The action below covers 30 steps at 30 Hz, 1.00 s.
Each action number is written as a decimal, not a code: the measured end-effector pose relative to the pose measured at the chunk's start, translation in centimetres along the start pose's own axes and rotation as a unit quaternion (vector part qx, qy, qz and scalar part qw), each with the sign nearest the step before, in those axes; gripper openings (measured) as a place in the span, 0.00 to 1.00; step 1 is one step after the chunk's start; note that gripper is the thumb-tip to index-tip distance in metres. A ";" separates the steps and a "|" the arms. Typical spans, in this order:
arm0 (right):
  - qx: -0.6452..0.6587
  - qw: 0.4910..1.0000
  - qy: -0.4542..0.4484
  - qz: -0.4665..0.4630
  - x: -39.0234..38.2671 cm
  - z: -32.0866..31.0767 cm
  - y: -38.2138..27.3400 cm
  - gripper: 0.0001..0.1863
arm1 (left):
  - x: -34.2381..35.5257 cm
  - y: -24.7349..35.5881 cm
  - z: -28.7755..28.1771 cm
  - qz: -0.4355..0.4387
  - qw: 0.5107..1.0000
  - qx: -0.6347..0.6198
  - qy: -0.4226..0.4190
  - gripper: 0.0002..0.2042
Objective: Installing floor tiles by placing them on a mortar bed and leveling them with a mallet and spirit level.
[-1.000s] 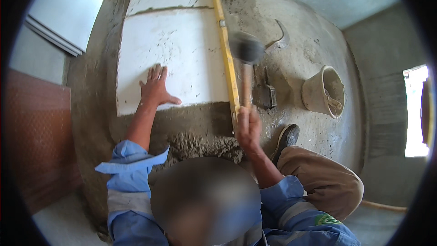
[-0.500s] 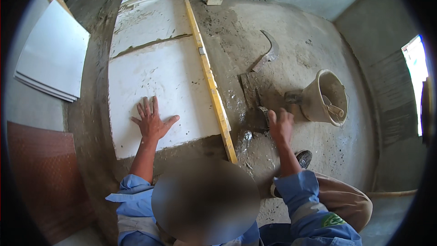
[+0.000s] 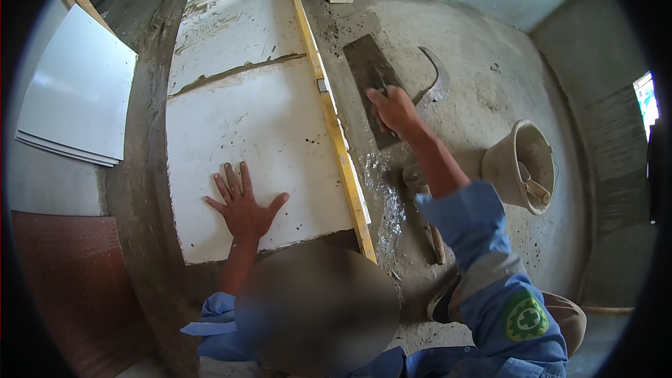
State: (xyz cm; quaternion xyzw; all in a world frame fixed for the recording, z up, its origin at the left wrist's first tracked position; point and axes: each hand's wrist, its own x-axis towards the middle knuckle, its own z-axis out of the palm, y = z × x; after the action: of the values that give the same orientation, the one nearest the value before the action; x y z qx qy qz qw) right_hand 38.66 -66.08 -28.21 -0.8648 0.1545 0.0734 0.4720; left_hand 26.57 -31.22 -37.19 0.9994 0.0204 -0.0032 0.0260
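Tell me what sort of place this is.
Probably a room being built or refitted: white tiles laid in a row, a yellow level along their edge, and a trowel in the right hand.

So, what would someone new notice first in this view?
Probably the large white slabs, running up the picture left of centre, with a long yellow level along their right edge. The left hand is spread flat on the nearest slab; to the level's right, the right hand has a grey trowel in its grip. A pale bucket might catch the eye next, farther right.
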 end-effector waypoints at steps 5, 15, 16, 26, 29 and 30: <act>-0.085 0.995 -0.053 0.027 4.3 3.8 -6.3 0.27 | -0.1 -0.7 0.0 -0.002 0.999 0.001 -0.036 0.60; -0.038 0.998 0.049 0.021 0.3 0.7 -4.1 0.29 | 0.0 -1.6 0.3 0.003 1.000 -0.016 0.012 0.57; -0.064 0.995 0.070 0.026 -1.2 -1.0 -2.2 0.28 | -0.1 -1.4 0.3 -0.004 1.000 -0.013 -0.002 0.58; -0.266 0.928 0.247 0.080 -11.8 -14.2 21.7 0.32 | -0.1 0.0 -0.1 0.001 1.000 -0.011 -0.009 0.57; -0.427 0.828 0.363 -0.010 -14.0 -11.1 22.3 0.33 | -0.3 -1.1 -0.2 -0.001 1.000 -0.003 0.006 0.57; -0.422 0.831 0.363 -0.014 -15.7 -9.4 23.1 0.33 | -0.5 -1.2 -0.5 0.001 1.000 -0.007 0.009 0.57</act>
State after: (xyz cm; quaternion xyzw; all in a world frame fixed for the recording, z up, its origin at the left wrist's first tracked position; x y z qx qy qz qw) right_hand 15.91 -82.57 -37.13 -0.9466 0.2560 -0.1941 -0.0282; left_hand 26.05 -30.05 -36.75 0.9993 0.0194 0.0064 0.0324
